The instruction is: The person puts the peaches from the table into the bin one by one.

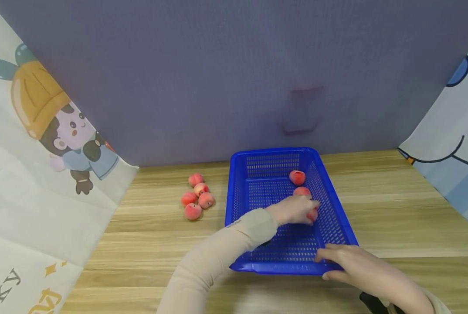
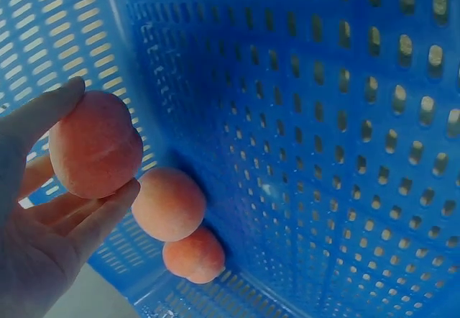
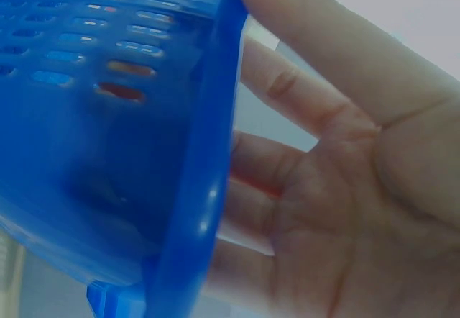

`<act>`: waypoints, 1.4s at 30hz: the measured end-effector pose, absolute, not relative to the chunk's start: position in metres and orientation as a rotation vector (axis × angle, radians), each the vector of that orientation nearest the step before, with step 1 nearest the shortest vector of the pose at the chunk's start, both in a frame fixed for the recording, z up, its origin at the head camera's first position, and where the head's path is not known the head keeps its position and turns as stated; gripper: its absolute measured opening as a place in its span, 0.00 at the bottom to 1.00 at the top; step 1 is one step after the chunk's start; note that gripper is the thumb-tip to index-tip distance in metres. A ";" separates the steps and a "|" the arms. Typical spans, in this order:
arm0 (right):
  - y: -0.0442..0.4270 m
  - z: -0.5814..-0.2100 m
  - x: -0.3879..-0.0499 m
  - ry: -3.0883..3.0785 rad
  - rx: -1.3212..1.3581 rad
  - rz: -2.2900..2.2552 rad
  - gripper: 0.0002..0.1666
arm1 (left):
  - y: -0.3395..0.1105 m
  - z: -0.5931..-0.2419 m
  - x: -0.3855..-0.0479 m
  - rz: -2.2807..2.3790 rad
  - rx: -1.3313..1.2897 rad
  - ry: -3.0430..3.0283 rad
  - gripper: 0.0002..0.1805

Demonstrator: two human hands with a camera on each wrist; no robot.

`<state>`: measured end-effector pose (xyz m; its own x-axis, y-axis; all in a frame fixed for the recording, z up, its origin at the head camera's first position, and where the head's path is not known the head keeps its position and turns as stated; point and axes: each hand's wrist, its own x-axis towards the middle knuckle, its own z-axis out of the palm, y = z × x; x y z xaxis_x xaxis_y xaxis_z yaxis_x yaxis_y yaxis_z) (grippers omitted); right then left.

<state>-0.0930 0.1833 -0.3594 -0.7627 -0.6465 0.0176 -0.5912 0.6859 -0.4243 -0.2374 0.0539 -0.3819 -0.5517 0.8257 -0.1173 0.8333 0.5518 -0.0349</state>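
Note:
My left hand reaches into a blue plastic basket and grips a peach between thumb and fingers. The held peach is close to the basket's right wall, partly covered by the fingers in the head view. Two more peaches rest in the basket along that wall: a nearer one and a farther one. At the near right corner, my right hand holds the basket's rim, with its thumb and fingers on either side.
Left of the basket, several peaches lie grouped on the wooden table. A grey-blue panel stands behind the table. Printed white sheets flank it on both sides.

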 end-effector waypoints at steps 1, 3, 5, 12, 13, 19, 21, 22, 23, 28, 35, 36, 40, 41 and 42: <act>0.183 -0.359 -0.093 2.756 -1.014 -0.625 0.11 | 0.054 -0.382 -0.237 -0.134 1.439 2.689 0.22; 0.184 -0.359 -0.093 2.743 -0.999 -0.628 0.11 | 0.054 -0.383 -0.236 -0.136 1.444 2.692 0.22; 0.184 -0.359 -0.093 2.731 -0.984 -0.634 0.11 | 0.054 -0.384 -0.236 -0.137 1.450 2.694 0.22; 0.184 -0.358 -0.093 2.733 -0.998 -0.646 0.11 | 0.055 -0.387 -0.236 -0.148 1.443 2.678 0.23; 0.184 -0.358 -0.093 2.733 -0.999 -0.649 0.10 | 0.056 -0.388 -0.236 -0.147 1.435 2.675 0.23; 0.184 -0.358 -0.092 2.747 -1.013 -0.638 0.10 | 0.057 -0.391 -0.236 -0.160 1.416 2.656 0.23; 0.184 -0.358 -0.092 2.748 -1.015 -0.636 0.10 | 0.058 -0.393 -0.235 -0.166 1.412 2.650 0.23; 0.184 -0.358 -0.092 2.746 -1.016 -0.637 0.10 | 0.058 -0.393 -0.235 -0.169 1.411 2.649 0.23; 0.184 -0.358 -0.092 2.747 -1.020 -0.639 0.10 | 0.058 -0.394 -0.235 -0.170 1.414 2.650 0.23; 0.184 -0.357 -0.093 2.733 -1.026 -0.654 0.11 | 0.058 -0.396 -0.235 -0.176 1.453 2.662 0.22; 0.184 -0.357 -0.093 2.722 -1.013 -0.655 0.11 | 0.058 -0.399 -0.234 -0.191 1.494 2.665 0.22; 0.184 -0.357 -0.093 2.720 -1.009 -0.655 0.11 | 0.058 -0.399 -0.234 -0.195 1.499 2.667 0.23; 0.184 -0.357 -0.093 2.720 -0.996 -0.648 0.12 | 0.058 -0.401 -0.235 -0.196 1.517 2.681 0.23; 0.184 -0.357 -0.093 2.721 -0.993 -0.645 0.13 | 0.058 -0.402 -0.235 -0.195 1.518 2.684 0.23; 0.184 -0.357 -0.093 2.723 -0.991 -0.642 0.13 | 0.058 -0.402 -0.235 -0.195 1.520 2.686 0.23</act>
<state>-0.0933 0.1840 -0.3572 -0.7636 -0.6455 -0.0155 -0.5707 0.6859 -0.4515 -0.2353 0.0585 -0.4024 -0.5159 0.8502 -0.1048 0.8564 0.5092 -0.0850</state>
